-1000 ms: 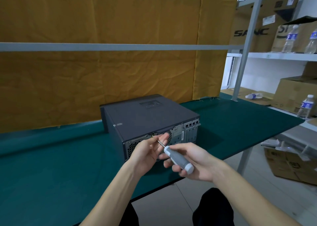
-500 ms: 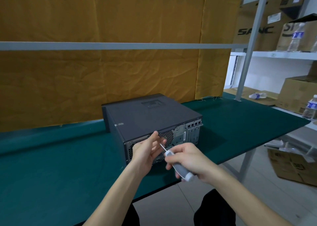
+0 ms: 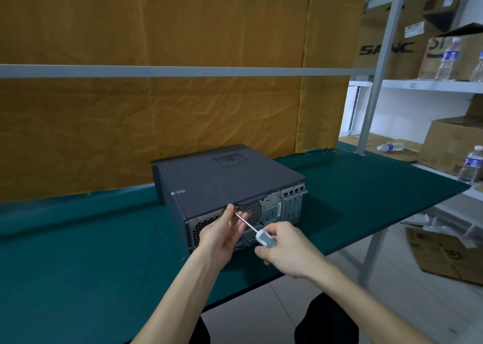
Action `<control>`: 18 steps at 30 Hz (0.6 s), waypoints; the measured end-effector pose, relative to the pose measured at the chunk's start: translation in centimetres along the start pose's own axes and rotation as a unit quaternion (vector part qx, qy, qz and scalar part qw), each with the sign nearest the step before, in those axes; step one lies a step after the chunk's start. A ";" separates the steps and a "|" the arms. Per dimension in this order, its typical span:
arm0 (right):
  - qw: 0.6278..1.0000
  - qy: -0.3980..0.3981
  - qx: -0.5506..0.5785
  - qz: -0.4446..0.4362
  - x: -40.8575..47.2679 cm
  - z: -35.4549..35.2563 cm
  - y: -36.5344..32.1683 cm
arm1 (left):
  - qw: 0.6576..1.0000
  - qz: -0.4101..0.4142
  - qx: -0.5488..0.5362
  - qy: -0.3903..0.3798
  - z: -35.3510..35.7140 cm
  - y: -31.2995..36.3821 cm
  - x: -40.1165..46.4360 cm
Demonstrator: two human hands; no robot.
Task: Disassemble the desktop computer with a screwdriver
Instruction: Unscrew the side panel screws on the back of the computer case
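Two hands meet at the perforated metal rear of the boxy dark desktop computer (image 3: 224,176), lying at 12 o'clock on the green felt tabletop (image 3: 78,252). The right hand (image 3: 288,249) grips the screwdriver (image 3: 257,232) by its grey-white handle; the left hand (image 3: 222,236) pinches its slim steel shaft.

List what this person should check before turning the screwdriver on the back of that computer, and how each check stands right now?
1. Screwdriver handle gripped by right hand: ok.
2. Left hand steadying the shaft near the tip: ok.
3. Tip seated in a screw: cannot tell, fingers hide it.
4. Computer lying flat on the green table: ok.
5. Case cover closed: ok.
6. Computer braced against sliding: not ok, neither hand holds it.
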State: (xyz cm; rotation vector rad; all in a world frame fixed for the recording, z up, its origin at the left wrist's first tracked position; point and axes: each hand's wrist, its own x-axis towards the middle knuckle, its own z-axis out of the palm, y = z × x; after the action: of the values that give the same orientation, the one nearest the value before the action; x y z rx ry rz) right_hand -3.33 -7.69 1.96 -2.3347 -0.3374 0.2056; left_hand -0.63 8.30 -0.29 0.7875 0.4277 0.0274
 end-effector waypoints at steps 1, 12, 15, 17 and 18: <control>1.000 -0.004 0.022 0.006 0.0 0.2 -0.1 | 1.000 -0.011 -0.010 0.010 0.2 0.0 0.0; 0.996 0.041 -0.068 0.044 -0.4 0.3 -1.0 | 0.998 -0.014 -0.037 0.044 1.0 -0.2 -0.3; 0.995 0.031 -0.095 0.018 -0.4 0.3 -1.4 | 0.997 -0.033 -0.065 0.040 1.3 -0.1 -0.2; 0.995 -0.012 -0.098 0.030 -0.9 -0.3 -1.6 | 0.996 -0.036 -0.081 0.032 1.3 -0.1 0.0; 0.993 -0.007 -0.115 0.027 -1.1 -0.6 -1.6 | 0.995 -0.037 -0.089 0.026 1.2 -0.1 0.2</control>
State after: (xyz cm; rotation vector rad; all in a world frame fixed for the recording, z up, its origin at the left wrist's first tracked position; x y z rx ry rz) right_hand -4.54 -7.34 3.51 -2.5729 -0.3194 0.2184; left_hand -0.04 7.42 0.32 0.5951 0.4960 0.0157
